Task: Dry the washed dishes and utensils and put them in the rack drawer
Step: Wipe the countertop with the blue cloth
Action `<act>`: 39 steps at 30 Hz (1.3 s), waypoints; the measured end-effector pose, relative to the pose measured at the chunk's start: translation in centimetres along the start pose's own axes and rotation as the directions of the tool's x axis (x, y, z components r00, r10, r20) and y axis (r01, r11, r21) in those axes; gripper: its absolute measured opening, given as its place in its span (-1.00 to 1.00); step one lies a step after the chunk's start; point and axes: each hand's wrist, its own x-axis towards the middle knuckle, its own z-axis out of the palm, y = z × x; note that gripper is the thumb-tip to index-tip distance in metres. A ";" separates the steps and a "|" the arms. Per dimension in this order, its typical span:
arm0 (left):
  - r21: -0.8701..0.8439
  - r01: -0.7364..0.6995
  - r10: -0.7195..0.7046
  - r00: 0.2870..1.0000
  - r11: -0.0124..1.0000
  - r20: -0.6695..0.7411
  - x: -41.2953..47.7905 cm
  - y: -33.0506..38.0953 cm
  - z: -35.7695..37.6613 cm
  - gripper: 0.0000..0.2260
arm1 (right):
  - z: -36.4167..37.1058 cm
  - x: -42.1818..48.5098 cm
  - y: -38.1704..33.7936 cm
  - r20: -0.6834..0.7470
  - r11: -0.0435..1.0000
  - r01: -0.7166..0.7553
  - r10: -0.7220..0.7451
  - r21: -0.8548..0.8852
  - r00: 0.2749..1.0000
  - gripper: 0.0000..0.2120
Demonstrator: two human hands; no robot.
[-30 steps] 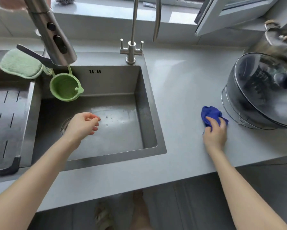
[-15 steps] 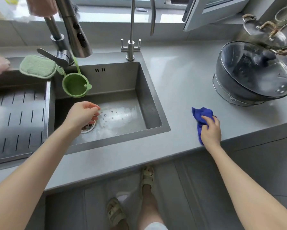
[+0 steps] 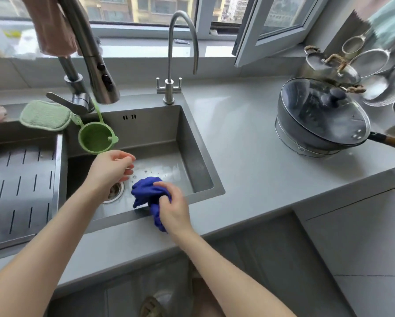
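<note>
The right hand (image 3: 173, 209) has carried the blue cloth (image 3: 147, 191) from the countertop (image 3: 249, 145) at right to the centre of the frame, above the sink (image 3: 198, 156) and near its front edge. Its fingers are curled tight round the bunched cloth. Just up and left, the left hand (image 3: 110, 171) hovers over the drain (image 3: 115, 191), fingers loosely curled, holding nothing visible. A slotted tray (image 3: 20, 191) fills the left edge. Farther back, a green strainer (image 3: 96, 139) hangs at the sink's rear left corner beside a green sponge (image 3: 44, 115). A lidded pan (image 3: 317, 110) sits at upper right.
</note>
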 end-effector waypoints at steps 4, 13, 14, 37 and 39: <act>-0.031 0.006 -0.006 1.000 1.000 -0.016 1.1 1.1 -0.2 -0.85 | -9.9 4.4 -2.9 0.015 0.775 -0.211 0.252 0.596 0.968 -0.72; -0.001 0.046 -0.046 0.999 0.999 -0.028 6.1 3.3 3.3 -0.84 | -23.6 13.8 4.3 -0.243 0.517 -0.127 -0.162 -0.846 0.957 -0.43; 0.002 0.052 -0.052 0.998 0.999 -0.030 6.8 3.7 3.8 -0.85 | -23.0 14.4 5.5 -0.113 0.435 -0.051 -0.117 -0.899 0.987 -0.36; -0.089 0.258 -0.271 0.936 0.962 -0.224 18.1 5.7 5.8 -0.84 | -10.9 36.9 2.5 0.447 0.311 0.524 -0.288 -0.793 0.847 -0.55; -0.066 0.267 -0.275 0.940 0.961 -0.201 17.8 5.4 5.6 -0.84 | -14.2 29.7 4.7 0.598 0.279 0.673 -0.312 -0.685 0.738 -0.57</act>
